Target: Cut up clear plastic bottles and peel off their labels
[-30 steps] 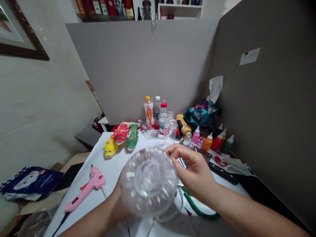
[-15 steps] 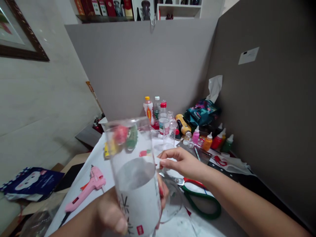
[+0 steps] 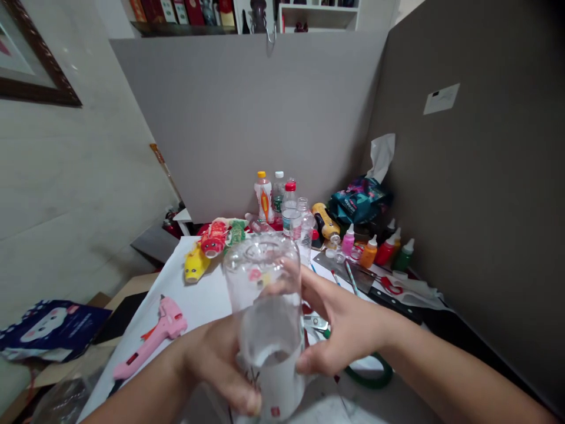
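Observation:
A clear plastic bottle or container [image 3: 267, 294] stands out at the front centre, its ribbed base upward and a white label with black characters low on it. My left hand [image 3: 216, 359] wraps round its lower left side, thumb in front. Against its right side rests my right hand [image 3: 338, 318], thumb at the lower edge and fingers behind the clear wall. Behind the right hand lie scissors [image 3: 368, 374] with green handles, partly hidden. A pink glue gun [image 3: 161, 335] lies left of the left hand.
Yellow [image 3: 195, 265] and red [image 3: 214, 237] fish-like figures sit at the back left. Several bottles [image 3: 265, 199] stand at the back. Paint bottles [image 3: 369, 253], brushes and a large knife [image 3: 392, 304] are on the right. Grey panels [image 3: 247, 118] bound the table.
The clear container has moved right and now shows its base upward. My right hand has come onto its right side, while my left hand keeps its hold and has shifted right.

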A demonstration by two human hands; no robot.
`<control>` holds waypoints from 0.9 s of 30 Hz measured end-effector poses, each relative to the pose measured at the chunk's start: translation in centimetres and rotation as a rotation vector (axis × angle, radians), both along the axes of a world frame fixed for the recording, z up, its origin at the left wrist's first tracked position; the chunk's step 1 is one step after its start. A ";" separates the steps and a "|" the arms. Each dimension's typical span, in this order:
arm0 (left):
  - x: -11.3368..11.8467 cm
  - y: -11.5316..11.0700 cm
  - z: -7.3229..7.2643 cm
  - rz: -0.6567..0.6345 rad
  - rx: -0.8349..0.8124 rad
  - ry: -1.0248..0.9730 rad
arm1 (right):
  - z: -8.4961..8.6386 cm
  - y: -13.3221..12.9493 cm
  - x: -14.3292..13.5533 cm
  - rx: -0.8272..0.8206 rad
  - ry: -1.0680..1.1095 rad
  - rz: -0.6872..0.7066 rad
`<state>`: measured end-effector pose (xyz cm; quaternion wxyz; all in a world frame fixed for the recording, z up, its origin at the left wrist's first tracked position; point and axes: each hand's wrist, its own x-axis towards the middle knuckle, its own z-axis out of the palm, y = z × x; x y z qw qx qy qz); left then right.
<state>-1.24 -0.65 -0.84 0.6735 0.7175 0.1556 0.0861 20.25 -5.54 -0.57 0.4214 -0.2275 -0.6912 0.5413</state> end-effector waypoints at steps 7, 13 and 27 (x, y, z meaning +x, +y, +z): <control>2.3 -0.4 0.0 0.606 0.358 0.147 | -1.0 1.6 -0.4 0.099 0.007 -0.701; 2.6 -0.6 -0.8 0.724 0.318 0.050 | -1.0 1.3 -0.3 0.282 -0.103 -0.727; 0.6 -1.0 0.9 0.305 -0.247 -0.193 | -0.1 0.8 0.1 0.037 0.247 -0.306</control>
